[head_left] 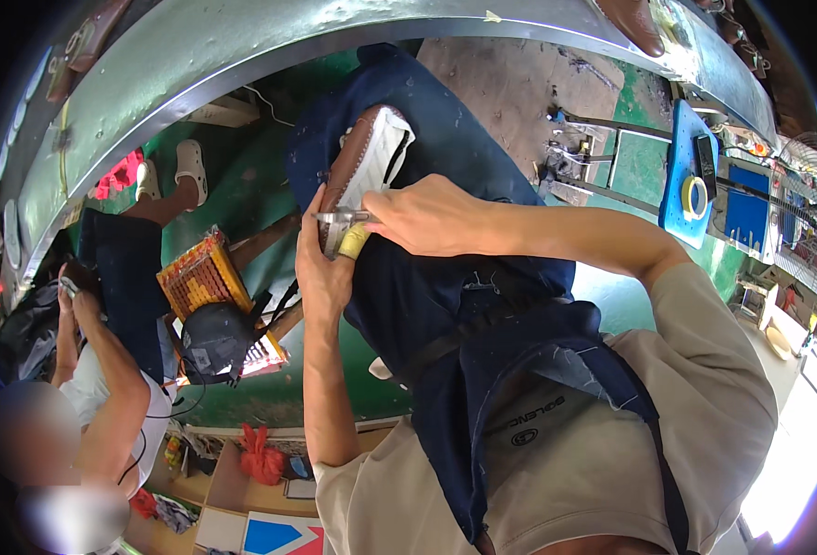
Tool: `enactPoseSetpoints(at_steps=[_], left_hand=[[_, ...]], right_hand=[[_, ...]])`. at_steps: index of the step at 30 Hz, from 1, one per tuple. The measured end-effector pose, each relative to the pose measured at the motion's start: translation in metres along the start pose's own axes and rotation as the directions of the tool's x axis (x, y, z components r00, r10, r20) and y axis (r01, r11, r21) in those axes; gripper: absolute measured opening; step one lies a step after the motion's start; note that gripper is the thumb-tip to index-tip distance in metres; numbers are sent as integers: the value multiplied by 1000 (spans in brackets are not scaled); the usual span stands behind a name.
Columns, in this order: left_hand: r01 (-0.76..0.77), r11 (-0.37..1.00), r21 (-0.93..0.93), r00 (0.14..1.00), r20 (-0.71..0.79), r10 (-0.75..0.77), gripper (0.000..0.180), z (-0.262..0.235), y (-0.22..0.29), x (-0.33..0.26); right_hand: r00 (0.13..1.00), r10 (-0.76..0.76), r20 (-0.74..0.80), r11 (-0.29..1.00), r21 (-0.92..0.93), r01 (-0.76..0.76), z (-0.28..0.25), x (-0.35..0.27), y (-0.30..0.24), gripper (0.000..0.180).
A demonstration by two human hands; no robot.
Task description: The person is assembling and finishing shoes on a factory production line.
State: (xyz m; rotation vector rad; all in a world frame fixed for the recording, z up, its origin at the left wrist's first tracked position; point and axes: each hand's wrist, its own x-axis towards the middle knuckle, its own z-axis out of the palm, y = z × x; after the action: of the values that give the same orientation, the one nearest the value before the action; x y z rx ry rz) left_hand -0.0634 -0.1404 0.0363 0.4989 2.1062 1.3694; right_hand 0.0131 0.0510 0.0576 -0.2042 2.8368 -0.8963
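Gripping brown shoe (358, 157), hands (323, 268) over apron; co-worker left.

Shoe (364, 157): brown leather upper, white sole, tilted with its sole turned rightward, resting in the left hand (321, 264).
Tool (344, 219): small metal piece (kind unclear), pinched by the right hand (427, 217) against the shoe's lower end, by a yellow-taped finger.

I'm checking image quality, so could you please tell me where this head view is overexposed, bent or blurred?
Head view: daylight blows out the lower right corner; the long grey metal bench edge bends into an arc; the brown white-soled shoe and both hands look sharp; a seated person's face at lower left is blurred.
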Motion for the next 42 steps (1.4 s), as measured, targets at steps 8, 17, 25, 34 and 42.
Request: enactPoseSetpoints(at_steps=[8,17,25,34,42], left_hand=[[52,994,-100,998,-37,-56,76,-7,3,-2],[-183,972,-149,968,-200,152,69,-45,54,12],[-187,948,-258,948,204,243,54,-73,135,56],[416,477,-774,794,53,-606,45,59,26,77],[189,618,-763,980,105,-170,56,83,12,5]], right_hand=[[989,144,36,988,57,-146,-14,1,12,33],[871,486,-69,641,705,-302,-81,-32,45,25],[682,723,-110,293,943,-158,-72,-46,68,35],[854,507,116,446,813,-375,-86,-62,77,39],[608,-11,793,497,532,-685,-76,-63,62,51]])
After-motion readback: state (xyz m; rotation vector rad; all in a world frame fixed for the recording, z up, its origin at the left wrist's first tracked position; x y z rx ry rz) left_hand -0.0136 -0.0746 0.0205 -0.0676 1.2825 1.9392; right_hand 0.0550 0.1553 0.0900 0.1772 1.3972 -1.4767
